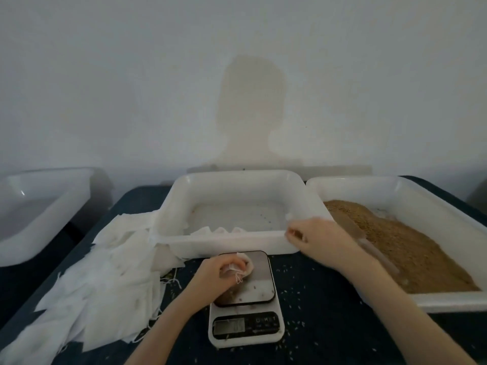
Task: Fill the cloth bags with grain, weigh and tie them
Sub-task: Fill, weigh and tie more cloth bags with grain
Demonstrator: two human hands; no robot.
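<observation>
My left hand (220,271) grips a small white cloth bag (243,264) with a drawstring over the platform of the white kitchen scale (246,322). My right hand (320,239) hovers at the near right corner of the middle white tray (229,242), fingers curled and pinching some grain. The right white tray (432,301) holds a heap of brown grain (411,248) with a clear scoop (374,248) lying in it. The scale's display is too blurred to read.
A pile of empty white cloth bags (105,280) lies on the dark table left of the scale. A few tied bags (218,230) sit in the middle tray. Another white tray (34,214) stands at far left. Loose grains dot the tabletop.
</observation>
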